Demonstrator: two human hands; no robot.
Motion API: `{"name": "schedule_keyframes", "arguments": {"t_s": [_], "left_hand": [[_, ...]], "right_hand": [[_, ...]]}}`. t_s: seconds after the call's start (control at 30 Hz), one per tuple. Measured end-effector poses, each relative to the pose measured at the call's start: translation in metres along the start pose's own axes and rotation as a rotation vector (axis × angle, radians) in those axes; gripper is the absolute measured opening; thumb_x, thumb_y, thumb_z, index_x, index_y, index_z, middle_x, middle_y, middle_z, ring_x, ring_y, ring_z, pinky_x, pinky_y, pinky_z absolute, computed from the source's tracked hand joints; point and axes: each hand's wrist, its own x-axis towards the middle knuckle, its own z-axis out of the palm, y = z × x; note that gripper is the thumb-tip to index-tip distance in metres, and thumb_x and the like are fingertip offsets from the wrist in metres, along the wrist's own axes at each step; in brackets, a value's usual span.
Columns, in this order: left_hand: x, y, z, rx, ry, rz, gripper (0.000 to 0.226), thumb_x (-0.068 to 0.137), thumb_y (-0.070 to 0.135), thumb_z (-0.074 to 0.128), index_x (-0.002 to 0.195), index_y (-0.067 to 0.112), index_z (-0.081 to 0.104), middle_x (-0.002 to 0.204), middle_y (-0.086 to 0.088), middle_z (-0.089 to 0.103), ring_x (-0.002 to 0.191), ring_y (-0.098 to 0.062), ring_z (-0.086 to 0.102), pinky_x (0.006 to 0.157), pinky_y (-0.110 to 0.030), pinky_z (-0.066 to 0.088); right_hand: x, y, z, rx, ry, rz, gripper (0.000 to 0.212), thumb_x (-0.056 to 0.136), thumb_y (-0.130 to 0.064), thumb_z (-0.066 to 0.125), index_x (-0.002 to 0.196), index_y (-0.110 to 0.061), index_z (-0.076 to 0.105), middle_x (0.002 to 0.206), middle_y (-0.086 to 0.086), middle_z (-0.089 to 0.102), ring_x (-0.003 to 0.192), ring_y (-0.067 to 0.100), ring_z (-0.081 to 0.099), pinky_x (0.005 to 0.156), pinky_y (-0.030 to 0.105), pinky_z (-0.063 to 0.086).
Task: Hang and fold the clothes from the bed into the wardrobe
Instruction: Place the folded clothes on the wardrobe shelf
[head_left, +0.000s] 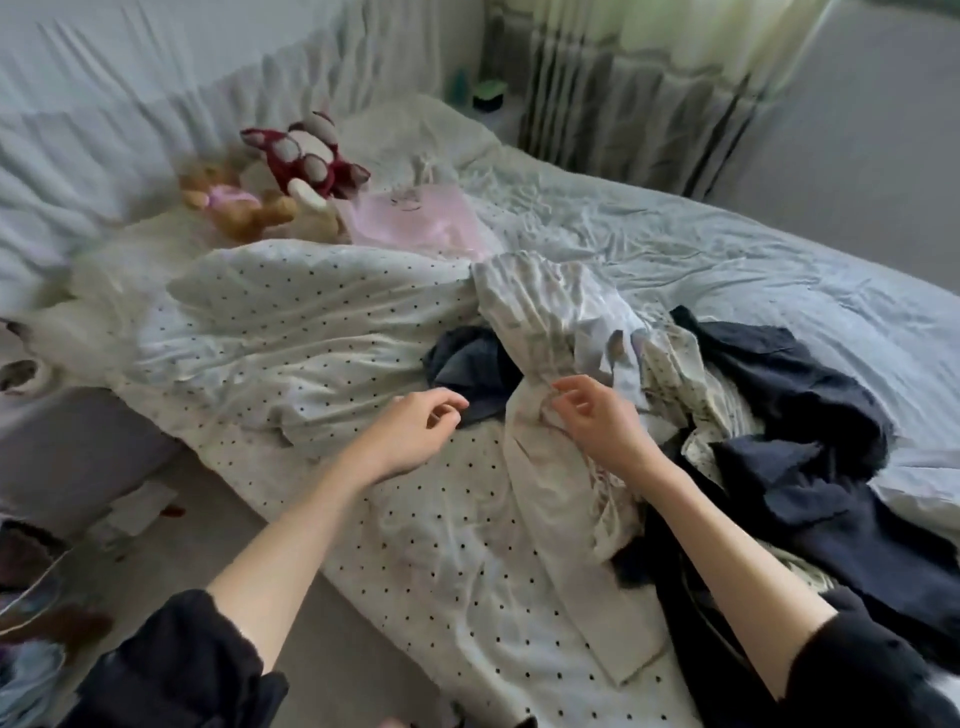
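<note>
Across the bed (727, 249), a spotted duvet (311, 332) fills nine o'clock and the blue sheet runs toward two o'clock. At centre I see a pale garment (550, 332) lying crumpled in a long strip. My right hand (597, 415) rests on it with fingers curled, though I cannot tell whether they pinch the cloth. My left hand (415, 426) hovers just beside it at nine o'clock, fingers loosely curled, holding nothing. Dark navy clothes (800, 447) lie heaped at four o'clock. Plush toys (306, 156) sit at eleven o'clock.
</note>
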Motion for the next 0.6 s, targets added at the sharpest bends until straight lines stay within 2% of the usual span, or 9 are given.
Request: {"name": "schedule_keyframes", "arguments": {"t_s": [0.1, 0.17, 0.3, 0.4, 0.47, 0.53, 0.57, 0.6], "left_hand": [[0.059, -0.011, -0.004, 0.029, -0.102, 0.043, 0.028, 0.098, 0.025, 0.045, 0.122, 0.024, 0.058, 0.115, 0.007, 0.061, 0.098, -0.006, 0.055, 0.08, -0.019, 0.039], [0.1, -0.019, -0.003, 0.055, -0.2, 0.08, 0.029, 0.098, 0.024, 0.045, 0.124, 0.024, 0.057, 0.118, 0.005, 0.06, 0.1, -0.005, 0.054, 0.083, -0.018, 0.038], [0.178, -0.037, -0.004, 0.106, -0.339, 0.175, 0.031, 0.098, 0.022, 0.045, 0.126, 0.02, 0.055, 0.126, 0.002, 0.058, 0.115, -0.012, 0.053, 0.091, -0.019, 0.038], [0.214, -0.052, -0.008, 0.129, -0.393, 0.232, 0.031, 0.097, 0.021, 0.045, 0.126, 0.019, 0.055, 0.128, 0.002, 0.057, 0.116, -0.011, 0.053, 0.091, -0.017, 0.037], [0.236, -0.064, -0.011, 0.15, -0.415, 0.257, 0.031, 0.097, 0.02, 0.045, 0.127, 0.018, 0.055, 0.129, 0.003, 0.057, 0.116, -0.011, 0.053, 0.093, -0.017, 0.037], [0.262, -0.078, -0.016, 0.158, -0.425, 0.267, 0.032, 0.097, 0.018, 0.046, 0.127, 0.018, 0.056, 0.129, 0.002, 0.058, 0.116, -0.012, 0.053, 0.092, -0.017, 0.035], [0.267, -0.081, -0.018, 0.155, -0.417, 0.266, 0.032, 0.097, 0.017, 0.045, 0.127, 0.017, 0.056, 0.128, 0.002, 0.058, 0.116, -0.012, 0.053, 0.092, -0.017, 0.035], [0.279, -0.088, -0.019, 0.149, -0.422, 0.261, 0.032, 0.096, 0.017, 0.045, 0.126, 0.017, 0.056, 0.127, 0.002, 0.058, 0.116, -0.013, 0.053, 0.092, -0.018, 0.035]], "right_hand": [[0.04, 0.011, 0.003, -0.101, 0.08, 0.122, 0.031, 0.094, -0.029, 0.052, 0.121, -0.014, 0.058, 0.111, 0.001, 0.065, 0.099, 0.017, 0.062, 0.086, 0.036, 0.05], [0.066, 0.017, 0.006, -0.191, 0.122, 0.177, 0.03, 0.094, -0.028, 0.051, 0.12, -0.013, 0.058, 0.113, 0.003, 0.066, 0.1, 0.02, 0.062, 0.084, 0.035, 0.05], [0.128, 0.021, 0.024, -0.364, 0.167, 0.232, 0.029, 0.096, -0.024, 0.048, 0.119, -0.009, 0.059, 0.119, 0.008, 0.06, 0.109, 0.027, 0.056, 0.084, 0.033, 0.042], [0.181, 0.022, 0.048, -0.396, 0.182, 0.22, 0.032, 0.095, -0.022, 0.048, 0.119, -0.003, 0.057, 0.121, 0.012, 0.055, 0.114, 0.031, 0.051, 0.089, 0.034, 0.038], [0.22, 0.027, 0.064, -0.463, 0.18, 0.186, 0.045, 0.092, -0.029, 0.054, 0.128, -0.002, 0.048, 0.134, 0.013, 0.045, 0.127, 0.032, 0.04, 0.1, 0.035, 0.034], [0.254, 0.04, 0.08, -0.64, 0.16, 0.21, 0.061, 0.087, -0.041, 0.06, 0.133, -0.004, 0.044, 0.141, 0.014, 0.038, 0.135, 0.033, 0.03, 0.109, 0.04, 0.027], [0.26, 0.045, 0.084, -0.709, 0.167, 0.208, 0.056, 0.083, -0.04, 0.065, 0.126, -0.006, 0.053, 0.136, 0.014, 0.045, 0.131, 0.034, 0.036, 0.107, 0.042, 0.029], [0.27, 0.051, 0.091, -0.738, 0.204, 0.212, 0.041, 0.076, -0.033, 0.072, 0.109, -0.009, 0.065, 0.121, 0.011, 0.057, 0.119, 0.032, 0.047, 0.101, 0.041, 0.034]]}}
